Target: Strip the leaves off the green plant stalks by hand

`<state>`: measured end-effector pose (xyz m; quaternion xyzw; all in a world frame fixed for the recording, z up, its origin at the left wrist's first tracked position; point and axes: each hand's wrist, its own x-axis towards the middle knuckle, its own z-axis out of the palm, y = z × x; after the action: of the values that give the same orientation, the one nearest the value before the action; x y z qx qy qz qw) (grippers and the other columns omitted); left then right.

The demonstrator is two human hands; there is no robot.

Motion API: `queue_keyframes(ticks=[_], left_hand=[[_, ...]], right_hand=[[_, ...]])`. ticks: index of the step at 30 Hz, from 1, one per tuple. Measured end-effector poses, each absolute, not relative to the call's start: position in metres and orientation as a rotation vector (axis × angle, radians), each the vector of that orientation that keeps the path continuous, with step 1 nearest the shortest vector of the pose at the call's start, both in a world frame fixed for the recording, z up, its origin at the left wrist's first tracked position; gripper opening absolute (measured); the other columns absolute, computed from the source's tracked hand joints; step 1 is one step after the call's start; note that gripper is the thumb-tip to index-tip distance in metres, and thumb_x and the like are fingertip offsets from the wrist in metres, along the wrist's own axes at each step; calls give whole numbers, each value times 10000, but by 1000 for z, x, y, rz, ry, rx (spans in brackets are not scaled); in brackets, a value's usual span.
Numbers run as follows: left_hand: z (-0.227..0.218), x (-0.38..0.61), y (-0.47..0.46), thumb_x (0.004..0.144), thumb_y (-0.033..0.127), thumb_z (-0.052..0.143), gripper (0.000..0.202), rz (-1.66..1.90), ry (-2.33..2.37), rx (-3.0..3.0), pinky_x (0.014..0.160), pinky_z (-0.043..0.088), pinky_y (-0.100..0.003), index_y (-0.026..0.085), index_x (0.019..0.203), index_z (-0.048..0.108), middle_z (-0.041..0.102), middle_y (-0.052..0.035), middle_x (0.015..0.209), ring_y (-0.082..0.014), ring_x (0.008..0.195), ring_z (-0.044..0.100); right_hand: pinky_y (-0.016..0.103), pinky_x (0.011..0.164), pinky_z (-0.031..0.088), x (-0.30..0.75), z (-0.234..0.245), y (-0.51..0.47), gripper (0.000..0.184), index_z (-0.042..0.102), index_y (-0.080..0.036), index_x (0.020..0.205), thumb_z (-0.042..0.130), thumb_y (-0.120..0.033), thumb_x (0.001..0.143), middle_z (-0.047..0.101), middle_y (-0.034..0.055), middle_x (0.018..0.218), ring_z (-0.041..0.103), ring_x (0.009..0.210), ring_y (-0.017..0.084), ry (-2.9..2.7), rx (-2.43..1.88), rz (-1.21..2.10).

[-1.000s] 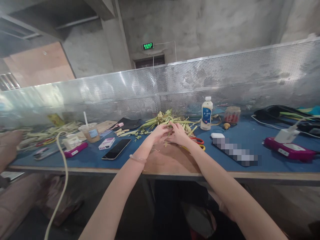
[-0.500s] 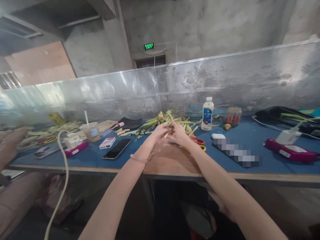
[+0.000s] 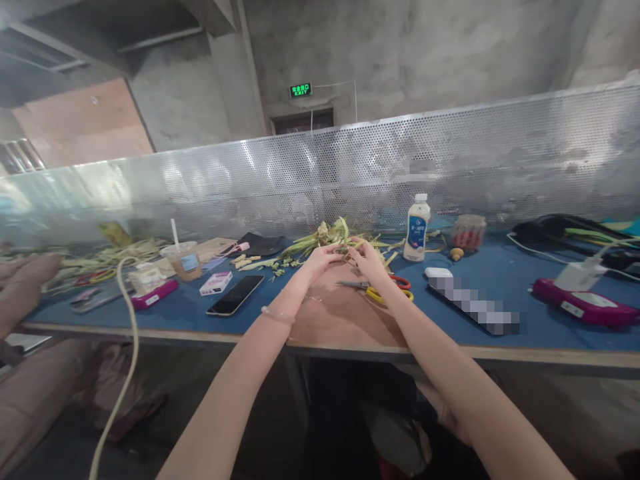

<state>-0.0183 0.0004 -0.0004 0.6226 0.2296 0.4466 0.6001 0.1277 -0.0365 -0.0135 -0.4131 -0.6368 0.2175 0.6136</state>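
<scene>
Over the near edge of a heap of pale green plant stalks (image 3: 320,235), my two hands work close together. My left hand (image 3: 319,263) has its fingers curled around a bit of green stalk (image 3: 344,249), most of it hidden by the fingers. From the other side, my right hand (image 3: 369,261) bends its fingers onto the same small piece. Beneath them lies a brown board (image 3: 340,313). Scissors (image 3: 376,295) with yellow handles rest beside my right forearm, blades pointing left; red handles (image 3: 401,283) show just behind it.
On the blue table stand a milk bottle (image 3: 417,230), a jar (image 3: 468,233) and a drink cup (image 3: 183,261). Phones (image 3: 236,296), a small box (image 3: 216,283) and purple power strips (image 3: 583,303) lie around. At far left, another person's hand (image 3: 35,275) is near more stalks.
My right hand has drawn its fingers down from a raised, stretched pose and shifted slightly right. The scissors' blades have come into view. My left hand stays nearly in place.
</scene>
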Motion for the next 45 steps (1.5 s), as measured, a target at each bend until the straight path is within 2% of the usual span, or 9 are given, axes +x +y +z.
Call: queue_keyframes(ticks=[7, 16, 18, 21, 25, 33, 37, 40, 45], left_hand=[[3, -19, -2, 643, 138, 677, 390, 1002, 492, 1483, 866, 439, -353, 128, 1030, 628, 662, -97, 961, -155, 810, 623], [0, -11, -7, 573, 169, 733, 481, 1097, 541, 1558, 879, 430, -346, 158, 1041, 628, 674, -56, 949, -153, 827, 618], [0, -10, -8, 570, 173, 734, 490, 1115, 563, 1547, 870, 439, -349, 155, 1047, 624, 679, -57, 934, -161, 823, 623], [1, -12, -7, 574, 180, 730, 464, 1122, 583, 1532, 851, 451, -342, 144, 1026, 631, 684, -59, 905, -170, 813, 629], [1, -18, 1, 579, 177, 719, 389, 1159, 670, 1485, 795, 472, -318, 138, 959, 646, 685, -49, 848, -153, 746, 631], [0, -24, 9, 584, 161, 712, 375, 1141, 645, 1463, 791, 480, -348, 116, 945, 622, 680, -73, 841, -166, 740, 637], [1, -23, 4, 585, 154, 714, 368, 1114, 611, 1484, 836, 464, -351, 117, 940, 626, 683, -79, 862, -176, 795, 637], [1, -22, 1, 584, 155, 711, 340, 1058, 589, 1526, 868, 447, -357, 121, 916, 644, 681, -72, 898, -173, 819, 631], [2, -20, -4, 579, 171, 714, 390, 1012, 581, 1599, 874, 438, -368, 124, 960, 641, 683, -67, 893, -174, 824, 629]], right_hand=[[257, 578, 463, 130, -7, -40, 368, 522, -147, 1006, 536, -385, 726, 594, 17, 733, 550, 640, 138, -1380, -914, 588], [234, 470, 414, 134, -8, -42, 289, 571, -146, 834, 568, -401, 697, 558, -4, 590, 499, 522, 125, -1360, -924, 612], [238, 456, 406, 135, -8, -41, 320, 565, -144, 858, 592, -408, 679, 545, -11, 563, 493, 498, 126, -1341, -940, 614], [255, 455, 426, 135, -11, -36, 457, 488, -162, 1057, 592, -408, 687, 566, -9, 606, 516, 488, 136, -1284, -956, 636], [315, 526, 502, 137, -12, -29, 457, 335, -203, 1207, 444, -359, 792, 612, 27, 719, 597, 558, 168, -1211, -924, 737], [396, 736, 537, 148, -3, -37, 111, 538, -162, 849, 512, -222, 759, 659, 100, 820, 650, 763, 215, -1275, -735, 963], [406, 810, 517, 146, -1, -43, 136, 568, -128, 866, 512, -194, 761, 667, 131, 894, 635, 873, 223, -1333, -638, 1015], [390, 859, 497, 144, -2, -43, 188, 588, -134, 907, 573, -185, 727, 675, 105, 902, 625, 908, 216, -1365, -624, 1013], [380, 803, 524, 144, -4, -39, 177, 604, -174, 872, 625, -217, 701, 688, 60, 820, 649, 805, 209, -1373, -707, 906]])
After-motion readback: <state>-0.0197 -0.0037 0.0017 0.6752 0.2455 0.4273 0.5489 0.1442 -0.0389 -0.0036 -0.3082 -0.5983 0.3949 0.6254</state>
